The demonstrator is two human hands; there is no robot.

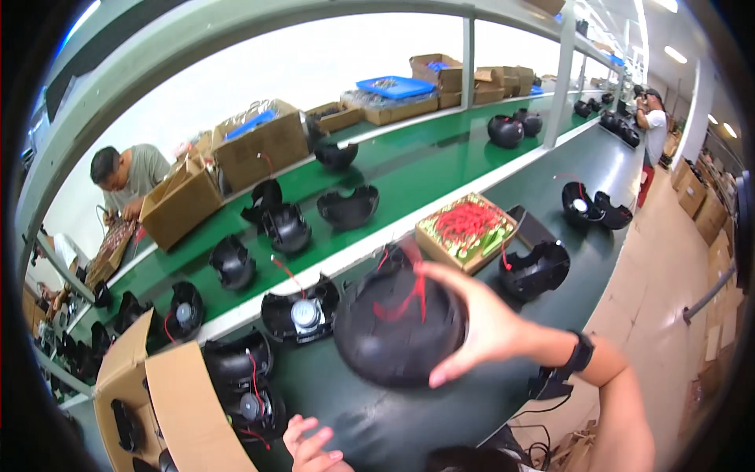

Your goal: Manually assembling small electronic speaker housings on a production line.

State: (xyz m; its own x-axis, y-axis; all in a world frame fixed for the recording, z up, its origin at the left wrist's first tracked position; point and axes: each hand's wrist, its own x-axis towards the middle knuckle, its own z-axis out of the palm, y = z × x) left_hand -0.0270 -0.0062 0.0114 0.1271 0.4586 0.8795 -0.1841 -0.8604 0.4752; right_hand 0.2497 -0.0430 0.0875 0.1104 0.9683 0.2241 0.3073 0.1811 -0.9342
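Note:
My right hand grips a rounded black plastic shell at its right side, thumb below and fingers above, holding it over the dark work surface. A blurred red strand shows across the shell's upper part; I cannot make out how it is attached. My left hand is at the lower edge with fingers apart and nothing visible in them. Left of the held shell sits a black half shell with a silver round speaker and a red wire. Another speaker half lies near the left hand.
An open cardboard box with black parts stands at the lower left. A tray of red and green pieces and an open black shell lie beyond my right hand. Several shells ride the green conveyor belt. Other people work farther off.

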